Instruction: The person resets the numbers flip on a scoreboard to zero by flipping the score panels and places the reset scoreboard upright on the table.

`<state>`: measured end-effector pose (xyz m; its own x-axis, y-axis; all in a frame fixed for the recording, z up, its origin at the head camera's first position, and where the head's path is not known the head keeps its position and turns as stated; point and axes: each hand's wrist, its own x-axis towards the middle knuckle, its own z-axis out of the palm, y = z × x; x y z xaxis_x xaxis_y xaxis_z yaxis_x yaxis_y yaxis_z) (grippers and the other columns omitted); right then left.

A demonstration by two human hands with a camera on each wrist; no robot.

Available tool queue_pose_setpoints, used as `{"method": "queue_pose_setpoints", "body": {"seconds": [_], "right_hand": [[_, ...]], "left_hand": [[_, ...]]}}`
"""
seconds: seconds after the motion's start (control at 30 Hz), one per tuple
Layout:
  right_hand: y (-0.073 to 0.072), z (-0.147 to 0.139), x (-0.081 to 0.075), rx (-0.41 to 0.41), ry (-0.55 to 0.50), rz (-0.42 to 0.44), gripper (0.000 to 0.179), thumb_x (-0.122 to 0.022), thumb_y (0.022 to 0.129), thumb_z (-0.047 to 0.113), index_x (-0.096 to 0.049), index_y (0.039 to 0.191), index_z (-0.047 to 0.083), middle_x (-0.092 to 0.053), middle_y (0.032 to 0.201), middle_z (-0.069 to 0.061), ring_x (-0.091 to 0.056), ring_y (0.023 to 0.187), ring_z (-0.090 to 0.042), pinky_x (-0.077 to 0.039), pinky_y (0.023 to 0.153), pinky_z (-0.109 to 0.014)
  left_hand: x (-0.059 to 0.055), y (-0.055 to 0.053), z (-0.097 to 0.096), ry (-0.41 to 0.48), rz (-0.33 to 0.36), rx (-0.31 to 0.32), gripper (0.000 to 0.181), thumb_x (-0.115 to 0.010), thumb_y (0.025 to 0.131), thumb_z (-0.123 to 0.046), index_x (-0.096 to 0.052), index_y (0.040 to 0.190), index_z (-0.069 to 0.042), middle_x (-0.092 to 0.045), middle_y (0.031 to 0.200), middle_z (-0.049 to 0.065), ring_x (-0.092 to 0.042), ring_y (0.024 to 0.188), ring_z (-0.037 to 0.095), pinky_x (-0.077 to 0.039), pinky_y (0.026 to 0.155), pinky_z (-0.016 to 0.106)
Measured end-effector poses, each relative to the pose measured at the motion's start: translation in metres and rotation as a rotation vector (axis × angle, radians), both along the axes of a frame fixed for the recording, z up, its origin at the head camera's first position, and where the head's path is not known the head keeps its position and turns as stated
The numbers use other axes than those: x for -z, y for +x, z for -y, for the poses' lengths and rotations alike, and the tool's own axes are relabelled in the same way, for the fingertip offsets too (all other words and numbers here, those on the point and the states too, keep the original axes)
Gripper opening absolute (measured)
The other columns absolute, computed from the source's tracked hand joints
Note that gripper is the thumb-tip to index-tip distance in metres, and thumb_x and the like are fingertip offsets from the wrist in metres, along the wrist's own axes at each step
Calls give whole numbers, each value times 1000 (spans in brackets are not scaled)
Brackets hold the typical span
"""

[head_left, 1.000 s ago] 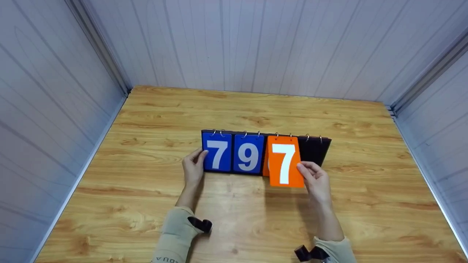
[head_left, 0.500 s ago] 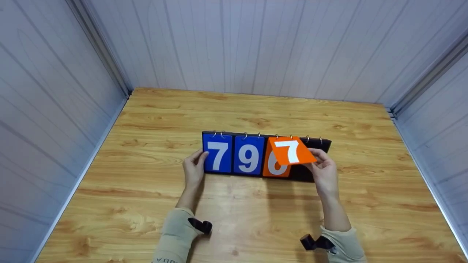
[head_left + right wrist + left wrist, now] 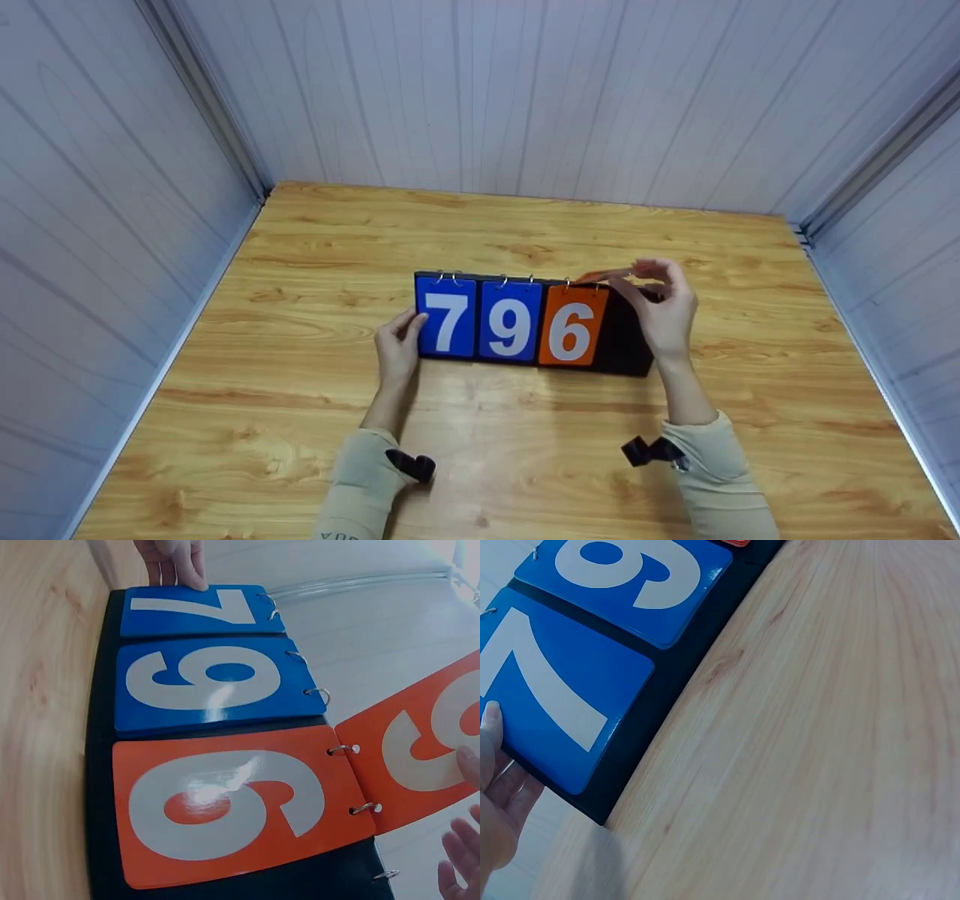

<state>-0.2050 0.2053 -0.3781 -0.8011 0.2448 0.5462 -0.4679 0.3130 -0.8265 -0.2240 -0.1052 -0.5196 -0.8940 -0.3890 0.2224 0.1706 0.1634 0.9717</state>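
A: Starting at the left, what is the left hand up to?

B: Steady as before: thumb on the front of the blue 7 card, fingers behind, gripping the end of the flip board on the desk

A: Along to the blue 9 card, no change there

B: None. Third place, and here's the news! Half a second ago an orange 7 slanted across it; now that's up over the top edge, and the orange 6 card shows whole

A: So the front reads 7, 9, 6, with the fourth place bare black. And the raised orange card?

B: Reaching out past the top edge, part of a pale numeral on the side facing the right wrist view

A: Far right, the right hand?

B: Thumb against that card, fingers curved opposite; looks like a light pinch, nearly closed, so I judge this page turn well along but unfinished
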Motion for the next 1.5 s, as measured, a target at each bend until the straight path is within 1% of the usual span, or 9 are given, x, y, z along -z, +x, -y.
{"method": "queue_pose_setpoints", "body": {"seconds": [0.13,0.27,0.57,0.67,0.87,1.1,1.27,1.37,1.5], "right_hand": [[-14,2,-6,-1,66,-44,22,-74,68,-2,-60,83,-10,-62,77,-19,-56,71,-17,-41,67,-25],[-32,3,-8,12,94,-79,20,-75,67,-1,-59,76,-11,-59,70,-20,-52,64,-10,-40,63,-21],[-79,-6,13,56,122,-11,27,-78,66,14,-61,75,-5,-59,67,-11,-51,58,-7,-41,57,-18],[-87,-5,14,60,149,39,28,-78,66,16,-62,76,-5,-59,67,-11,-51,58,-8,-42,54,-17],[-99,-1,15,63,248,211,27,-77,68,17,-63,79,-3,-59,70,-11,-52,61,-10,-44,57,-17],[-107,3,16,77,370,392,25,-75,71,17,-62,82,-2,-59,73,-11,-53,66,-17,-44,57,-22],[-111,3,19,70,453,499,24,-76,70,16,-61,80,-2,-58,73,-10,-51,66,-18,-42,59,-25],[-112,1,22,66,504,542,23,-76,69,15,-63,79,-2,-61,73,-12,-54,65,-18,-44,59,-26],[-112,-2,25,50,581,579,25,-73,73,19,-67,85,-2,-65,79,-16,-58,69,-22,-46,61,-30]], "left_hand": [[0,0,0,0,-13,-2,19,-65,80,-7,-67,94,5,-65,90,17,-61,78,17,-48,67,20],[-1,1,0,-10,-31,0,18,-65,80,-6,-67,92,6,-65,87,17,-59,73,12,-47,64,19],[0,2,0,-3,-48,12,18,-65,80,-7,-67,92,6,-65,85,17,-59,71,12,-47,62,18],[1,2,1,-4,-48,11,17,-65,80,-6,-67,92,6,-66,85,17,-59,71,13,-47,62,18],[1,0,1,-18,-41,-2,17,-65,80,-5,-67,92,6,-66,86,16,-59,73,10,-47,64,18],[1,0,1,-3,-37,5,18,-65,80,-7,-67,93,5,-66,87,16,-60,74,12,-48,65,19],[1,1,0,12,-34,17,18,-64,80,-6,-67,94,6,-65,89,17,-60,78,15,-47,67,19],[-3,1,0,26,-48,24,17,-64,80,-4,-66,93,7,-65,89,19,-60,79,20,-47,66,19],[-18,8,-3,22,-58,28,16,-62,80,0,-65,93,11,-64,88,22,-60,79,25,-48,65,20]]}}
